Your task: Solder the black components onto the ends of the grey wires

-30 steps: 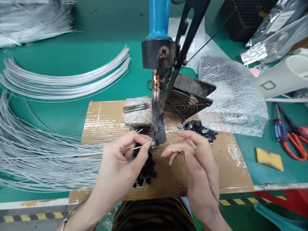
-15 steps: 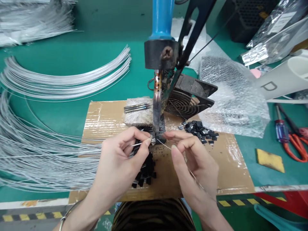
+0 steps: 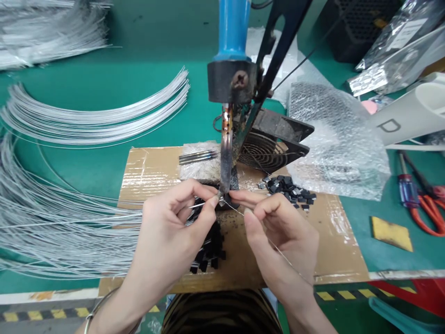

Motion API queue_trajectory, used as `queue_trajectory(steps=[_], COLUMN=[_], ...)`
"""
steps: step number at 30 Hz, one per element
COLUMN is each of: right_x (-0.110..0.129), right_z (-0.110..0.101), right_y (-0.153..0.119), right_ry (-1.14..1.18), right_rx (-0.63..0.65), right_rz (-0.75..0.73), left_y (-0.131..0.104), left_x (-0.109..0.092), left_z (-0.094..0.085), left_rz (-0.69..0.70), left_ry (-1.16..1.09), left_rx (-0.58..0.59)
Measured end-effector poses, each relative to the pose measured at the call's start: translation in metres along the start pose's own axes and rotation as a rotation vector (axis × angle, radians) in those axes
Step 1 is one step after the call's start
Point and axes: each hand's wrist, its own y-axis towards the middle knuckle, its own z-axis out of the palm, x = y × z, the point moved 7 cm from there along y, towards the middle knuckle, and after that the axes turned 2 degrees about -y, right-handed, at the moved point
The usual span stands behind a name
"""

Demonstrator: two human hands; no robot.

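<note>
My left hand point(image 3: 175, 227) is closed in a pinch on a small metal connector point(image 3: 221, 201), with a thin grey cable point(image 3: 196, 205) running back from it. The connector sits right under the tip of the blue-handled soldering iron point(image 3: 226, 157), which is fixed pointing down. Between the thumb and fingers of my right hand point(image 3: 283, 232) runs a strand of solder wire point(image 3: 285, 259). Its front end reaches the connector by the iron tip; whether it touches the tip is too small to tell. Black-ended cable pieces point(image 3: 210, 248) lie partly hidden beneath my left hand.
A cardboard sheet point(image 3: 333, 241) covers the green bench. Loose black connectors point(image 3: 290, 190) lie right of the iron, near a fan point(image 3: 267, 148) and bubble wrap point(image 3: 340, 139). Grey cables point(image 3: 62, 222) spread at left. A yellow sponge point(image 3: 391, 233) and orange-handled pliers point(image 3: 431, 213) are at right.
My right hand has moved slightly left, bringing the solder's end up to the connector. My left hand has shifted a little, keeping its pinch under the iron tip.
</note>
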Motion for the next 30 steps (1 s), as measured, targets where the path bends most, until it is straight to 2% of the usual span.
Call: queue_trajectory(steps=[30], right_x=[0.0051], right_z=[-0.0004], right_y=[0.0003], right_ry=[-0.013], right_rx=[-0.03], right_rz=[-0.013], left_y=[0.0002], left_x=[-0.0048], left_z=[-0.0018], left_rz=[0.002], left_ry=[0.012], left_rx=[0.006])
